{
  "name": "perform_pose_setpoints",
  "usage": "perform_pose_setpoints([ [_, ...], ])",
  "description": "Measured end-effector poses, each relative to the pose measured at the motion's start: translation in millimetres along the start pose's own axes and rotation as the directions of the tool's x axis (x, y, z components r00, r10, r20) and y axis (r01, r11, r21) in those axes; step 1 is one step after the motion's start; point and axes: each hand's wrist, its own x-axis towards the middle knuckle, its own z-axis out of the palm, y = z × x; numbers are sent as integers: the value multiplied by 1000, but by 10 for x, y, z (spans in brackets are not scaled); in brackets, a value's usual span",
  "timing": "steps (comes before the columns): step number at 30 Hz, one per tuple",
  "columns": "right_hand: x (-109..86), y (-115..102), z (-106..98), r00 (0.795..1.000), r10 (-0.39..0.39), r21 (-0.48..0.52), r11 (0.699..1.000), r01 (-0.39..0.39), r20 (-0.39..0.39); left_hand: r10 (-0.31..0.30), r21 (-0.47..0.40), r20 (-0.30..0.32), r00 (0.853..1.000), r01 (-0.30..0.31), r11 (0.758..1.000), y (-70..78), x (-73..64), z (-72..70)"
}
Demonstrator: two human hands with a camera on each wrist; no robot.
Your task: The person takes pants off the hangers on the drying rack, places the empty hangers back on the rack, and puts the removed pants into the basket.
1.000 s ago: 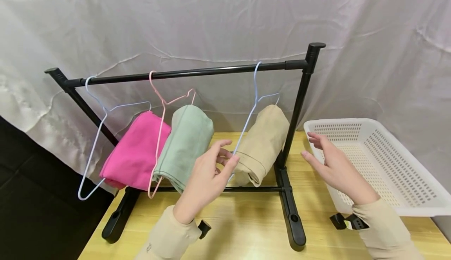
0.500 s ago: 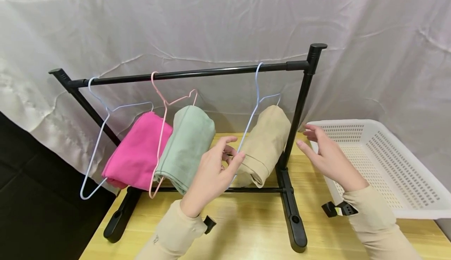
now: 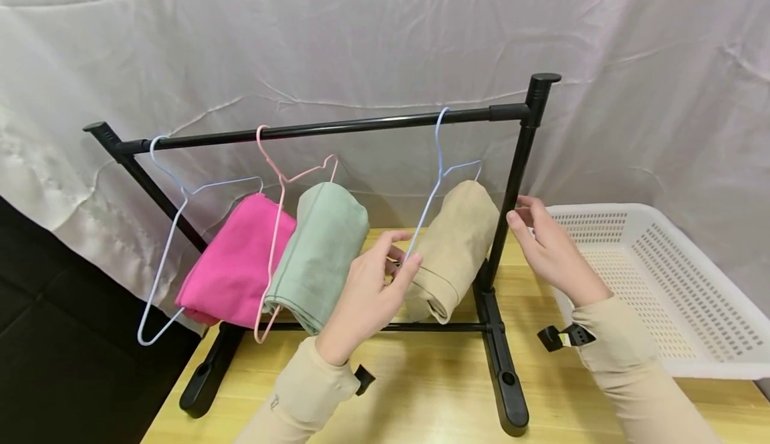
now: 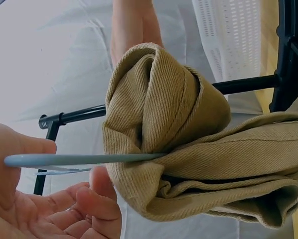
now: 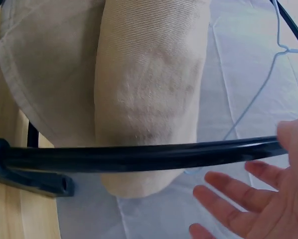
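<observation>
Beige trousers [image 3: 460, 243], folded over a blue hanger [image 3: 428, 200], hang at the right end of the black rack's bar [image 3: 361, 124]. My left hand [image 3: 369, 290] is at the hanger's near arm, which passes between thumb and loosely bent fingers; in the left wrist view a gap shows between thumb and fingertips. My right hand [image 3: 556, 257] is at the rack's right post [image 3: 511, 190], thumb right at it, fingers spread beyond it in the right wrist view. Folded green fabric [image 3: 325, 250] hangs on a pink hanger [image 3: 277, 230], and pink fabric [image 3: 237, 263] on another blue hanger [image 3: 168, 250].
A white perforated basket [image 3: 692, 283] stands on the wooden table [image 3: 415, 390] right of the rack. The rack's black feet [image 3: 505, 384] reach toward the front. Pale cloth [image 3: 361, 29] hangs behind, with a dark cloth [image 3: 60, 330] at left.
My right hand has moved left from over the basket's edge to the rack's right post. My left hand has shifted slightly right along the hanger. The hanging fabrics stay in place.
</observation>
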Motion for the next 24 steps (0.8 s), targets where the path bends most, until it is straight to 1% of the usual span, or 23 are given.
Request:
perform_pose_setpoints([
  [4, 96, -1, 64, 998, -14, 59, 998, 17, -54, 1, -9, 3, 1000, -1, 1000, -1, 21, 4],
  [9, 192, 9, 150, 993, -25, 147, 988, 42, -118, -8, -9, 1, 1000, 8, 1000, 2, 41, 2],
  [13, 234, 36, 204, 991, -31, 239, 969, 63, -134, -17, 13, -9, 1000, 17, 1000, 20, 51, -7],
  [15, 250, 47, 229, 990, -39, 305, 949, 78, -133, -26, 37, -14, 1000, 27, 999, 29, 54, -12],
  [18, 265, 59, 264, 990, -48, 403, 910, 98, -134, -44, 67, -16, 999, 45, 997, 41, 66, -18],
  [22, 285, 61, 318, 989, -32, 505, 857, 102, -146, -70, 64, -9, 997, 71, 995, 55, 88, -32],
  [24, 292, 56, 343, 989, -16, 532, 841, 93, -148, -79, 47, -13, 997, 80, 996, 54, 98, -39],
])
